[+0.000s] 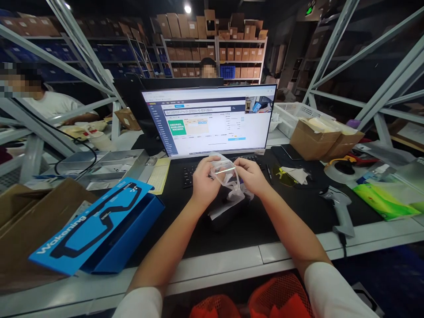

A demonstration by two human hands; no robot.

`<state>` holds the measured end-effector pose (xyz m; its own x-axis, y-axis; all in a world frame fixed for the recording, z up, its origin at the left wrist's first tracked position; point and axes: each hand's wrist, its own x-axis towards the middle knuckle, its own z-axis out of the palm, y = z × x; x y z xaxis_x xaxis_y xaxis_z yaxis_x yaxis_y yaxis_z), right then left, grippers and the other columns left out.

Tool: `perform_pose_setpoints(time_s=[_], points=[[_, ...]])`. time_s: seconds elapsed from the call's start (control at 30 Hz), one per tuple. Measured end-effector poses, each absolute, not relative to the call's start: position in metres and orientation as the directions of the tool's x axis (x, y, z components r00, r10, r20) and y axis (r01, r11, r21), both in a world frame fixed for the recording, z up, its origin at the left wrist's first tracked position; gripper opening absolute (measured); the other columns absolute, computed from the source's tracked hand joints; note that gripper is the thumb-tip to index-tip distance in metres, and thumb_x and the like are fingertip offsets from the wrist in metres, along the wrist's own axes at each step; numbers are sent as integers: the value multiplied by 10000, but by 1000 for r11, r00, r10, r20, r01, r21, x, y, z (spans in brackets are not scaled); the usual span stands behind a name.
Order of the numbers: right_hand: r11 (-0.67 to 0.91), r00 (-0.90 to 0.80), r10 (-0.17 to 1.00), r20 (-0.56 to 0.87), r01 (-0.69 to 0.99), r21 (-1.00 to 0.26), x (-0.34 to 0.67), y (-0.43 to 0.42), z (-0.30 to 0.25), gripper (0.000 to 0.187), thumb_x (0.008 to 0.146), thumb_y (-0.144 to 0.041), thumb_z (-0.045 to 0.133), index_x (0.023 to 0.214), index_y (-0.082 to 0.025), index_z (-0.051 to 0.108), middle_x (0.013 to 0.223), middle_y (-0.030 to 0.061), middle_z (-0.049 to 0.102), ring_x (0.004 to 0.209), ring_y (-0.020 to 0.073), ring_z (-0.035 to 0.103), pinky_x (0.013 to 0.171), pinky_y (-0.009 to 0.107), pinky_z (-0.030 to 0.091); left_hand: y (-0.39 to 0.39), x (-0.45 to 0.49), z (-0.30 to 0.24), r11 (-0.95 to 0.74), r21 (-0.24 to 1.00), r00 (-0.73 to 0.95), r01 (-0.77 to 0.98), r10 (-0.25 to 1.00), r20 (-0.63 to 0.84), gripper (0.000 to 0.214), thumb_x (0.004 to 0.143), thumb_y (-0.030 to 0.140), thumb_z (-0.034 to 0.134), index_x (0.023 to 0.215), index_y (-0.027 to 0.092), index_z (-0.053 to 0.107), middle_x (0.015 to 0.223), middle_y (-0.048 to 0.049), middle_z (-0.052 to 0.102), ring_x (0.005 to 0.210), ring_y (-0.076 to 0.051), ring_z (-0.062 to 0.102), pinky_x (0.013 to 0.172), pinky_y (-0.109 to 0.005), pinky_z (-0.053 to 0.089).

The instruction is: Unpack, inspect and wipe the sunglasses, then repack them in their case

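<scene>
My left hand [204, 179] and my right hand [252, 176] are both closed on a clear plastic bag [228, 176], held between them over the black desk mat [291, 207]. The bag has a thin green strip across its top and hangs crumpled below my fingers. A dark object lies on the mat just under the bag; I cannot make out what it is. A black keyboard [190, 173] sits right behind my hands, below a lit monitor [212, 120].
An open blue box [99, 225] with a goggles print leans at the left on a cardboard box [29, 221]. A grey barcode scanner [341, 207], yellow glasses [281, 173], a tape roll [341, 170] and cardboard boxes [318, 137] lie right. Two other people sit behind.
</scene>
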<state>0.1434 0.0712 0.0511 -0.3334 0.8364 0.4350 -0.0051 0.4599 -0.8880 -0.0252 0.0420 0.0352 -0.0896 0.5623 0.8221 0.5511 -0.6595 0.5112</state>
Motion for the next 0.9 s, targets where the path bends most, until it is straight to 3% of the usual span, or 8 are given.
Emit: perform_pose_setpoints(time_s=[0.13, 0.23, 0.33, 0.53, 0.73, 0.9], points=[[299, -249, 910, 331, -159, -941, 145, 76, 53, 238, 784, -343, 599, 615, -198, 516, 574, -47, 486, 550, 106, 412, 569, 250, 343, 36, -43, 50, -684, 491, 260, 540, 690, 676, 160, 849, 239, 632, 754, 203, 508, 1290, -111, 599, 1230, -261, 571, 1045, -431, 474], [215, -295, 917, 267, -198, -956, 150, 78, 54, 235, 740, -359, 616, 598, -197, 522, 540, -48, 466, 516, 101, 386, 538, 249, 316, 28, -54, 61, -731, 499, 425, 465, 679, 599, 75, 892, 176, 516, 826, 209, 528, 1418, -104, 523, 1340, -263, 491, 1104, -447, 442], [232, -280, 921, 272, -168, -958, 154, 79, 55, 216, 743, -350, 591, 604, -199, 523, 527, -45, 457, 516, 108, 390, 536, 253, 296, 20, -59, 68, -729, 446, 400, 520, 669, 626, 117, 917, 168, 486, 886, 216, 588, 1449, -95, 495, 1371, -270, 463, 1142, -479, 409], [388, -369, 872, 321, 125, -913, 159, 81, 56, 245, 718, -328, 595, 557, -202, 458, 546, -40, 410, 572, 121, 351, 537, 265, 246, 11, -59, 74, -718, 245, 402, 652, 600, 691, 134, 937, 193, 531, 947, 226, 660, 1447, -95, 479, 1435, -303, 383, 1180, -545, 351], [246, -478, 846, 236, -42, -968, 159, 82, 55, 184, 719, -325, 585, 609, -202, 504, 521, -52, 421, 520, 112, 354, 522, 258, 259, 13, -59, 73, -723, 227, 389, 652, 576, 719, 132, 930, 181, 536, 939, 222, 661, 1451, -96, 482, 1432, -308, 391, 1171, -550, 367], [371, -423, 837, 346, -26, -928, 161, 81, 52, 218, 791, -341, 594, 641, -195, 533, 565, -35, 483, 555, 123, 406, 551, 264, 293, 12, -60, 72, -726, 247, 363, 641, 570, 737, 111, 938, 208, 535, 940, 218, 645, 1443, -106, 488, 1423, -300, 408, 1168, -540, 371]])
